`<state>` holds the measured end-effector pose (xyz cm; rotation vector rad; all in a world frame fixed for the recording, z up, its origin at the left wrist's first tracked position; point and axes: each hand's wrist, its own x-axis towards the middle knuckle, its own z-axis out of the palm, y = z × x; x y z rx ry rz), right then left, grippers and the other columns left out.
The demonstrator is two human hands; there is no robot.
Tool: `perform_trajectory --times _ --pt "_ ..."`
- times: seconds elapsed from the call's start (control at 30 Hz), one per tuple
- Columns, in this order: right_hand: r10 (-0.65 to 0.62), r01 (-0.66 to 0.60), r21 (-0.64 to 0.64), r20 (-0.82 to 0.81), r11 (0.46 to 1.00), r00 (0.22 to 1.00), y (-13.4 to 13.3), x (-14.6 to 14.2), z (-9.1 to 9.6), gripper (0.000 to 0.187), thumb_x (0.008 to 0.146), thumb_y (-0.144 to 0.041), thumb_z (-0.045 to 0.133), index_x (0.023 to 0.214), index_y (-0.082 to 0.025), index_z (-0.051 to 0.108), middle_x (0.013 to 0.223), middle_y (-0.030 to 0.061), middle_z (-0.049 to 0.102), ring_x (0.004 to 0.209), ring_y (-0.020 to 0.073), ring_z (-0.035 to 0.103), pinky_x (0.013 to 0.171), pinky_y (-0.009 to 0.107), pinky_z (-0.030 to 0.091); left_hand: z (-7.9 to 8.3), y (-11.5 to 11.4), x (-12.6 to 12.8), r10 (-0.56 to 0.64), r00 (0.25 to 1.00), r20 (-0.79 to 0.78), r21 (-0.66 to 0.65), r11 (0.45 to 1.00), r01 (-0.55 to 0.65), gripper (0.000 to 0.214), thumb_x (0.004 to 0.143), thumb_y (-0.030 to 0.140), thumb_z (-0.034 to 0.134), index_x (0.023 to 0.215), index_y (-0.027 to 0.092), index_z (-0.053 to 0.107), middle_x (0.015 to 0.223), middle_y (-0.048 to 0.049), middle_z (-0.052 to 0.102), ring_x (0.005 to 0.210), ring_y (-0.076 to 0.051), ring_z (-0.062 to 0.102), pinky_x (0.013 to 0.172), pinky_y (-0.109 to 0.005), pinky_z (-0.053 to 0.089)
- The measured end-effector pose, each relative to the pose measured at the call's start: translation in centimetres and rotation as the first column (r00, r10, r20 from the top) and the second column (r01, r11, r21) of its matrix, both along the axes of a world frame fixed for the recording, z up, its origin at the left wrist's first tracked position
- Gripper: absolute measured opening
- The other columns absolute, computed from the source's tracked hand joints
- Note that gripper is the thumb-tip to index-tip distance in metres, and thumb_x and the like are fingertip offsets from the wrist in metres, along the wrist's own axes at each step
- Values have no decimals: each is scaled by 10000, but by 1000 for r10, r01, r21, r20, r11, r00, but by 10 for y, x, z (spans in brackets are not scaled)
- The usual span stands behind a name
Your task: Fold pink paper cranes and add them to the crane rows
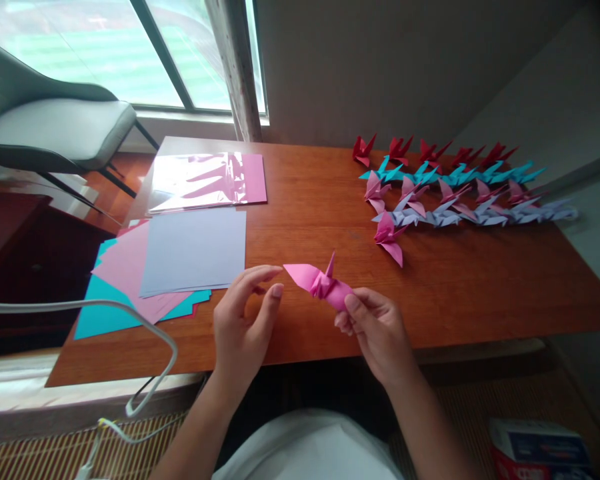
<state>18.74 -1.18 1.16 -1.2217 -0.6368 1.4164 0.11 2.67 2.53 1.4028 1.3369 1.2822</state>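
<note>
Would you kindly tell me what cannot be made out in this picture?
In the head view:
- Held pink crane: the gripped wing's end is hidden by the right hand.
- Red paper: mostly covered by other sheets.
- Box: cut off by the bottom edge, lettering blurred.
- Chair: cut off by the left edge.

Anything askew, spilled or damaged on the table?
Mildly askew: in the left-hand pile, pink sheets and turquoise sheets jut out at angles under the neater lavender sheets. One bright-pink crane sits alone in front of the crane rows. No spill or damage visible, including on the held crane.
</note>
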Motion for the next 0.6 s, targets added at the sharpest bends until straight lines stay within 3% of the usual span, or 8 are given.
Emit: perform_trajectory --times 0.1,0.2,0.43,0.6 --pt "21 -21 -11 53 1000 998 -2 -7 -2 271 833 -454 775 796 -189 738 625 17 720 527 99 586 525 214 440 4 -4 7 -14 995 -99 125 992 26 146 861 234 736 1005 248 756 1002 -49 704 916 -204 617 815 -290 471" --pt "60 -59 -14 76 998 995 -3 -14 -3 277 836 -464 766 816 -189 745 631 20 725 537 112 608 530 220 459 6 -5 15 -79 990 -113 136 986 95 121 844 205 748 959 240 762 958 -51 716 860 -196 617 778 -289 473" --pt "137 -132 -49 104 990 985 -10 -21 10 253 869 -442 734 826 -192 734 685 18 744 572 109 623 565 212 480 -3 3 16 -96 995 27 65 993 94 36 885 230 708 902 220 739 851 -35 711 770 -172 612 687 -280 456" --pt "219 -231 64 157 971 963 -12 -7 7 352 960 -495 595 852 -197 748 744 30 736 680 132 655 634 228 502 -5 4 12 -133 989 64 -19 991 134 124 897 282 705 816 190 723 802 -29 676 732 -153 593 650 -267 443"
